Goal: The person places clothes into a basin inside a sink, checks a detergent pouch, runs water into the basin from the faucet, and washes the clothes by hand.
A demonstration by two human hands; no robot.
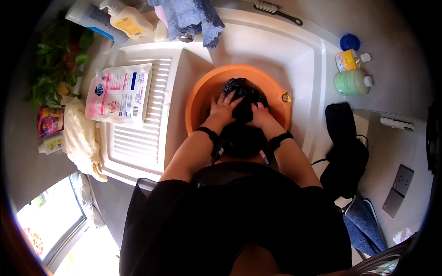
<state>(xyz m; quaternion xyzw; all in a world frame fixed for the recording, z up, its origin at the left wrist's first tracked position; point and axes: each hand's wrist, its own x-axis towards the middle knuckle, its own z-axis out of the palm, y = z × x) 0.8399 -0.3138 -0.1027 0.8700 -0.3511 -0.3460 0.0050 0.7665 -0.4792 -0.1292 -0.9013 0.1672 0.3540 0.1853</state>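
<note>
An orange basin (197,88) stands in the white sink (301,69), with wet-looking black cloth (248,97) bunched inside it. My left hand (223,110) lies on the left side of the cloth, its fingers spread. On the right side my right hand (260,115) presses into the cloth with its fingers bent and their tips partly hidden, so what they grip is unclear. Both wrists wear dark bands. Part of the black material hangs between my forearms, near the basin's front.
Left of the basin, a detergent bag (120,94) lies on the ribbed washboard (159,99). Bottles (130,22), a blue cloth (189,18) and a brush (277,13) line the back. A green bottle (352,83) and a black item (345,156) are at the right.
</note>
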